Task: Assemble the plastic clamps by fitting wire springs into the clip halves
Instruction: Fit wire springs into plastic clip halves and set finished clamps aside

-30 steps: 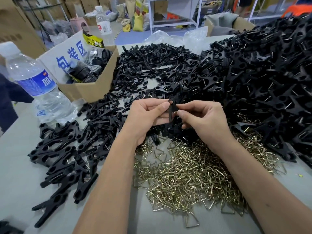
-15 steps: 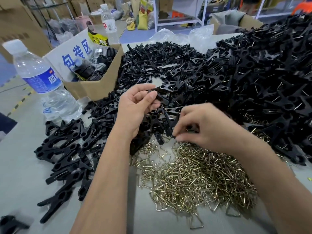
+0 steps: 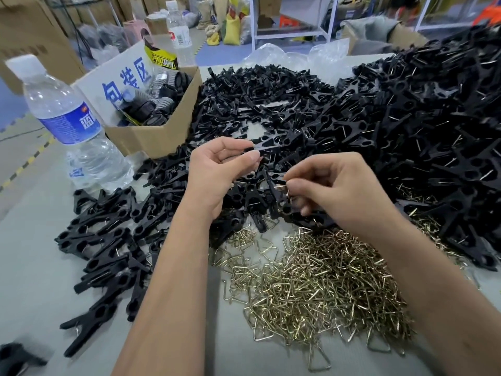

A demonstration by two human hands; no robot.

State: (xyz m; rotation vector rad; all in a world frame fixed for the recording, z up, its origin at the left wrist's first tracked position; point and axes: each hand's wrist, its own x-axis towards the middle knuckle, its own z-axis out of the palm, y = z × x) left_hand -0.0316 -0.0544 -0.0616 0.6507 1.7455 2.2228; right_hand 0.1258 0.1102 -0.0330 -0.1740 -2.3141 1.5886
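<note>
My left hand (image 3: 217,172) pinches a black plastic clip half (image 3: 264,148) between thumb and fingers, held level above the table. My right hand (image 3: 333,191) sits just right of it and lower, fingers curled, pinching a brass wire spring (image 3: 282,187) at its fingertips. Below both hands lies a heap of triangular brass wire springs (image 3: 320,289). Loose black clip halves (image 3: 271,104) cover the table behind the hands. A big mound of assembled black clamps (image 3: 433,131) rises at the right, and more assembled clamps (image 3: 105,240) lie at the left.
A clear water bottle (image 3: 70,126) with a blue label stands at the left. Behind it is an open cardboard box (image 3: 151,137) holding dark rolls and a second bottle (image 3: 179,33). Clear plastic bags (image 3: 298,55) lie at the table's far edge. Grey table surface (image 3: 32,267) shows at front left.
The hands came apart. My right hand dipped to the spring heap and has lifted with a spring. My left hand kept the clip half and holds it level.
</note>
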